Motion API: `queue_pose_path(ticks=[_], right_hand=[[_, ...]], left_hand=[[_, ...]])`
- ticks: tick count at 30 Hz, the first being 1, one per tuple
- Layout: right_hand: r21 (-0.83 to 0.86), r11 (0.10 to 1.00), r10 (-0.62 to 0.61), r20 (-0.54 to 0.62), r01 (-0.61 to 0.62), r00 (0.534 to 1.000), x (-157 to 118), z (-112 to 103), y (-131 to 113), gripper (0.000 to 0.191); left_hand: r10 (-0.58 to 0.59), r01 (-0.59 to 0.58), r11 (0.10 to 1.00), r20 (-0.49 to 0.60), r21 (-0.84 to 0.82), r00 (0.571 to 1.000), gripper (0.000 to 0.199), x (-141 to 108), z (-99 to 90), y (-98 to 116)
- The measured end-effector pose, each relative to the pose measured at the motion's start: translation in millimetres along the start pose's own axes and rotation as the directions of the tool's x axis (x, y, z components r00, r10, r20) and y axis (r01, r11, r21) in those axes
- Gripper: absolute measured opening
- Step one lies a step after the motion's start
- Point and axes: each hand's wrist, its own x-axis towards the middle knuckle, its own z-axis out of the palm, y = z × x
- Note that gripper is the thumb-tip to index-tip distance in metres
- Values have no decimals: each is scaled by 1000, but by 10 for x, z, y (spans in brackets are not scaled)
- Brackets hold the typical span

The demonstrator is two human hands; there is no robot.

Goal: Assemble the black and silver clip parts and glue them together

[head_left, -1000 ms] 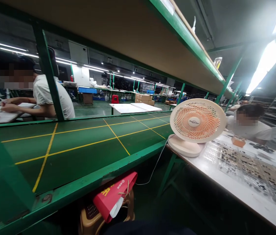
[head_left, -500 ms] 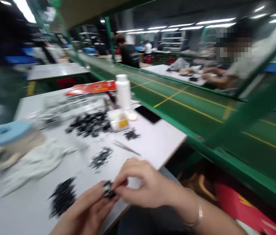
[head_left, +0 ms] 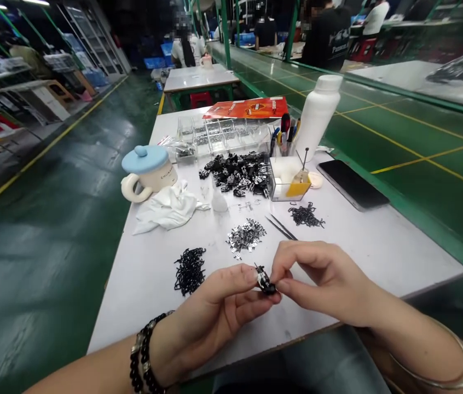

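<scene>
The left hand [head_left: 210,312] is half curled, its thumb and fingertips pinching a small black-and-silver part [head_left: 265,282] from the left. The right hand [head_left: 322,279] closes in from the other side, with its thumb and forefinger gripping the same part. The part sits in the air between the two hands, above the near edge of a white workbench [head_left: 379,257]. A black beaded bracelet [head_left: 143,350] circles the left wrist, and a thin silver bangle [head_left: 432,372] hangs on the right.

Just left of the part lies a loose pile of black clips [head_left: 189,271]. Straight ahead of it is a scatter of silver pieces [head_left: 246,236], and ahead and to the right lie steel tweezers [head_left: 281,227], with a smaller black pile [head_left: 306,216] beyond them. Further ahead is a large heap of black-and-silver parts [head_left: 235,172], with a crumpled white cloth [head_left: 168,208] and a mug with a blue lid [head_left: 147,172] to its left. To the right are a clear box [head_left: 289,178] and a black phone [head_left: 352,183]. Farthest from the part on the bench are a clear compartment tray [head_left: 219,137], a white plastic bottle [head_left: 317,117] and a red packet [head_left: 246,108].
</scene>
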Motion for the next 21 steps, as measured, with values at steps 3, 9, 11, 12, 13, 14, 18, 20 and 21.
queue_pose_path(ticks=[3,9,11,12,13,14,18,20,21], right_hand=[[-2,999,-49,21,49,999,28,-26,37,14],[7,993,-118,-25,118,993,57,4,71,22],[17,991,-130,-38,130,991,66,20,83,23],[22,991,-133,-41,134,990,69,27,91,24],[28,990,-139,-44,141,989,71,34,101,24],[33,988,-148,-49,150,988,73,41,112,24],[45,981,-183,-82,187,980,77,71,145,24],[29,977,-207,-102,211,973,79,80,150,25],[13,973,-226,-108,228,968,81,81,151,26]], left_hand=[[-14,15,1000,17,-16,1000,11,51,-23,20],[-13,15,997,23,-75,1000,8,90,-31,14],[-10,13,995,39,-95,999,9,90,-32,5],[-7,11,995,42,-103,999,10,90,-33,4],[-7,11,994,40,-112,999,12,90,-34,4],[-7,11,993,31,-119,999,14,91,-36,7],[-10,10,992,-2,-123,1000,16,99,-34,24],[-9,8,993,-6,-120,1000,17,103,-31,26],[-9,8,992,-5,-122,1000,16,105,-30,25]])
